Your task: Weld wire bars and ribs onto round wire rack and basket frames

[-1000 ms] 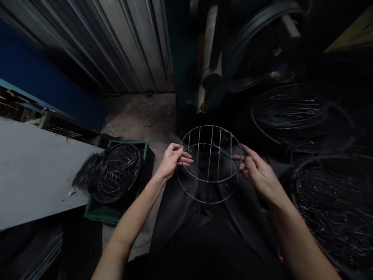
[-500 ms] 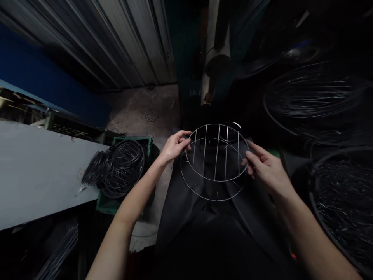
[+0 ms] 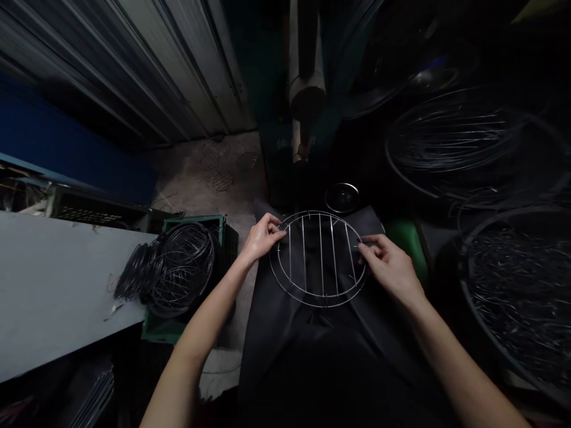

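Observation:
A round wire rack (image 3: 320,255) with several parallel bars lies over my lap, sitting inside a slightly larger wire ring (image 3: 330,307) that has short prongs. My left hand (image 3: 261,238) pinches the rack's left rim between thumb and fingers. On the opposite rim, my right hand (image 3: 390,264) is closed at the wire, thumb and index finger together. Dark cloth (image 3: 312,368) covers my legs beneath both rings. Whether the two rings touch all round, I cannot tell.
To the left, a green crate (image 3: 156,327) holds a heap of black wire rings (image 3: 182,267) beside a pale tabletop (image 3: 53,285). A large tub (image 3: 473,297) of metal pieces stands right. Ahead is a machine cylinder (image 3: 307,89); wire racks (image 3: 223,181) lie on the floor.
Both hands have lowered the barred rack toward me, from tilted above the larger ring to nearly level within it. The view has shifted slightly to the right.

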### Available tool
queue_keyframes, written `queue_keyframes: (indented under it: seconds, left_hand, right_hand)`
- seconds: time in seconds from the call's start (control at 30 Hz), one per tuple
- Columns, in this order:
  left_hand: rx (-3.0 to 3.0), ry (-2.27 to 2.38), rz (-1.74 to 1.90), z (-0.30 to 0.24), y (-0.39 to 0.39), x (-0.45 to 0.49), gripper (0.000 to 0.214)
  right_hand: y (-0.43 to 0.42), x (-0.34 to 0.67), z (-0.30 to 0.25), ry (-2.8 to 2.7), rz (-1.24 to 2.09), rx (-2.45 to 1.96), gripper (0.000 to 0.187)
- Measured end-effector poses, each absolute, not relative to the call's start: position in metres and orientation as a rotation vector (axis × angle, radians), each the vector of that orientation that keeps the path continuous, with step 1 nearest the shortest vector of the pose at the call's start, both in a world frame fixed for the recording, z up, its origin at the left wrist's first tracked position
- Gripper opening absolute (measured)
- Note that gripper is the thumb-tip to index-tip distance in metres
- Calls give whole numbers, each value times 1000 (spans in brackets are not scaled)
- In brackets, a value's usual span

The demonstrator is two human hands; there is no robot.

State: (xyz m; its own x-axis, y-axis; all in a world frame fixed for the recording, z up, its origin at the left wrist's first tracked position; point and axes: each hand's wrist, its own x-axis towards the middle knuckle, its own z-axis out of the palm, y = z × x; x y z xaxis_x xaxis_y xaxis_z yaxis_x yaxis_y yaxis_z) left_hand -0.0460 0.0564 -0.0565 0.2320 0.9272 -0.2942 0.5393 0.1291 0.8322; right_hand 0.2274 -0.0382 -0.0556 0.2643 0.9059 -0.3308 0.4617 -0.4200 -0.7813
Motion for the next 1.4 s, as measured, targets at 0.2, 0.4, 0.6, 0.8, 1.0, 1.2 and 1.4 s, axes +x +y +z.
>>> queue_keyframes:
  seconds: [0.2, 0.4, 0.6, 0.8, 1.0, 1.2, 1.4]
  left_hand:
    - [1503, 1444, 522, -64, 60, -46, 28]
    - [1595, 1440, 486, -61, 67, -42, 32]
    - [1707, 1457, 531, -48, 90, -41, 29]
    - [1695, 1350, 551, -57, 123, -40, 28]
    - [1655, 1188, 161, -61, 149, -20, 67]
    - [1666, 982, -194, -57, 159, -4, 102]
    - [1763, 923, -196, -28, 155, -4, 109]
  right_hand:
    - [-37, 228, -54, -1298, 981, -2058, 24]
    - [-37, 234, -63, -1304, 1031, -2000, 28]
    - [-38, 240, -72, -1321, 1035, -1980, 30]
    - [-39, 243, -85, -1335, 1053, -1946, 33]
    - [-36, 238, -73, -1318, 1056, -1993, 32]
    - [-34, 236, -65, -1292, 1048, -2039, 31]
    - [-43, 243, -76, -1267, 1044, -1952, 33]
